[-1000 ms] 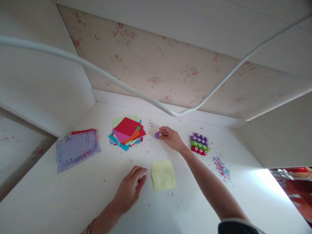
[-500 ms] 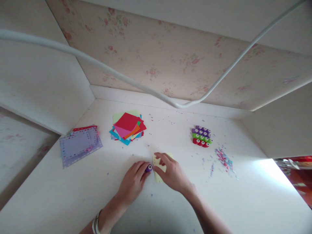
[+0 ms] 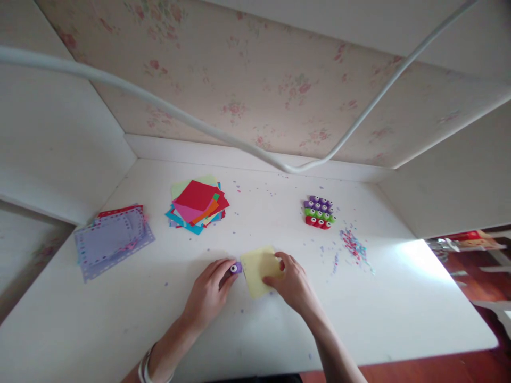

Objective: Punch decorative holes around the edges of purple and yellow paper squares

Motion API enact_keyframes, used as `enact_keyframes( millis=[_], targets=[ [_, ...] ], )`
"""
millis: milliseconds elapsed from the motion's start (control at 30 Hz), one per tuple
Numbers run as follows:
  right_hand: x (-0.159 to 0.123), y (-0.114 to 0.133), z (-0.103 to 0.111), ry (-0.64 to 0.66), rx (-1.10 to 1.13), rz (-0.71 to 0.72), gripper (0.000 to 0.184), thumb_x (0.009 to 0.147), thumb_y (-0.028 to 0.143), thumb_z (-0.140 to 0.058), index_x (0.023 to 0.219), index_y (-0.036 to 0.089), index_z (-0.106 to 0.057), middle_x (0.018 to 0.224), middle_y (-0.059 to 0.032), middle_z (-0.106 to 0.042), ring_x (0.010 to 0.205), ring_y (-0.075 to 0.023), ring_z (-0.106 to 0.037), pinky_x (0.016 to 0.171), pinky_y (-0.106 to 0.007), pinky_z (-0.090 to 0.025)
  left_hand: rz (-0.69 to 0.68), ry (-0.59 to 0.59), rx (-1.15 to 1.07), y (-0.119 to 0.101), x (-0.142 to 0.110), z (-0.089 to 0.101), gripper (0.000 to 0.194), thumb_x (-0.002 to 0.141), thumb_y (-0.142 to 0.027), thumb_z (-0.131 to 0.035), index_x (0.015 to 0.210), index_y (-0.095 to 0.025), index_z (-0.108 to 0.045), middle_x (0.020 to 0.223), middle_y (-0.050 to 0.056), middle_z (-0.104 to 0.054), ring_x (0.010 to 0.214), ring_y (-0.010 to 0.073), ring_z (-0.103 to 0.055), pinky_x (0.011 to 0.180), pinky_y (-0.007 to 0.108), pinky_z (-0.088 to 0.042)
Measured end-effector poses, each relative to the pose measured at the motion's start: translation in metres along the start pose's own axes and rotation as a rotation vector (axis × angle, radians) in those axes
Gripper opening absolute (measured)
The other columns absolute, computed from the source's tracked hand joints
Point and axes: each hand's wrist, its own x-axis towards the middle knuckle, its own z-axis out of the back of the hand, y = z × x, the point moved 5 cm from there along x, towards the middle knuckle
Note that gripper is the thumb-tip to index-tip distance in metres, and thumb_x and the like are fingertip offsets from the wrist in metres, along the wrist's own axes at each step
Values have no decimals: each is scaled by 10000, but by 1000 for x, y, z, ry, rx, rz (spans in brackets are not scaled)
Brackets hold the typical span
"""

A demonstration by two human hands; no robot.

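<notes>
My left hand [image 3: 207, 290] is closed around a small purple craft punch [image 3: 236, 268] with a white round mark on its end, low over the white tabletop. Just right of the punch lies a pale yellow sheet of paper [image 3: 256, 266]; small marks show near its left edge. The punch is close to that edge, and I cannot tell whether they touch. My right hand [image 3: 292, 282] grips the sheet at its right side, thumb lying on top and fingers curled by the edge.
Coloured paper squares [image 3: 197, 202] are piled at the back left. Lilac sheets with punched borders [image 3: 107, 239] lie at the far left. Purple, green and red punches [image 3: 319, 213] stand in rows at the right, near scattered confetti [image 3: 353, 246]. A white cable [image 3: 191, 125] hangs across the view.
My right hand has shifted rightward relative to the yellow sheet, uncovering more of it. The purple punch has turned slightly in my left hand. The whole view has shifted a little.
</notes>
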Motion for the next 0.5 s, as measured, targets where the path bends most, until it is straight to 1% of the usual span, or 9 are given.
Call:
enact_keyframes(
  millis=[67, 167, 200, 267, 333, 400, 433, 467, 500],
  targets=[
    [1, -1, 0, 5, 28, 20, 373, 665, 245, -757, 1023, 225, -655, 953, -47, -625, 881, -239, -629, 782, -358, -489, 8, 11, -9, 0, 0, 0, 284, 920, -248, -587, 1203, -228, -585, 1117, 65, -677, 1032, 196, -651, 923, 347, -558],
    [0, 1, -2, -15, 99, 115, 224, 670, 210, -738, 881, 227, -664, 1058, -62, -613, 988, -252, -609, 875, -379, -472, 26, 17, -35, 0, 0, 1, 274, 922, -249, -584, 1196, -232, -588, 1126, 66, -673, 1039, 195, -650, 922, 343, -559],
    [-1, 1, -2, -30, 141, 135, 204, 681, 200, -724, 870, 226, -651, 1064, -61, -618, 997, -250, -608, 892, -385, -467, 35, 21, -48, 0, 0, 1, 269, 925, -248, -580, 1193, -233, -589, 1129, 66, -672, 1041, 193, -651, 923, 339, -560],
    [-4, 1, -2, -27, 289, 106, 205, 727, 217, -692, 917, 227, -615, 1006, -51, -647, 927, -235, -632, 848, -388, -490, 54, 29, -77, 0, 1, 1, 258, 929, -252, -573, 1186, -233, -591, 1130, 65, -672, 1034, 188, -658, 917, 328, -564],
    [-7, 2, -6, 55, 545, 29, 337, 780, 284, -674, 1090, 239, -552, 947, -37, -673, 811, -216, -660, 735, -368, -527, 73, 32, -97, 1, 2, 1, 250, 929, -257, -573, 1177, -231, -593, 1123, 62, -678, 1008, 181, -671, 900, 314, -573],
    [-11, 7, -9, 153, 808, -15, 575, 802, 353, -683, 1303, 264, -417, 968, -38, -691, 774, -212, -680, 670, -349, -547, 81, 29, -99, 2, 3, 3, 244, 923, -264, -586, 1165, -231, -599, 1104, 52, -692, 970, 173, -684, 877, 301, -581],
    [-13, 11, -10, 183, 899, -13, 676, 804, 373, -692, 1375, 277, -345, 997, -43, -695, 793, -214, -688, 672, -348, -555, 86, 29, -94, 2, 3, 3, 242, 919, -267, -593, 1158, -233, -602, 1092, 44, -699, 950, 170, -689, 864, 295, -584],
    [-14, 13, -9, 193, 944, -1, 723, 805, 384, -699, 1409, 284, -316, 1023, -48, -697, 819, -216, -692, 688, -348, -561, 93, 31, -89, 3, 4, 3, 242, 915, -271, -599, 1155, -235, -604, 1083, 38, -706, 932, 167, -693, 849, 289, -589],
    [-15, 15, -9, 187, 951, 15, 710, 808, 389, -702, 1410, 284, -340, 1047, -52, -696, 846, -217, -692, 709, -348, -565, 100, 31, -84, 3, 4, 4, 242, 912, -274, -604, 1152, -236, -607, 1075, 33, -712, 913, 165, -696, 830, 284, -593]
  ],
)
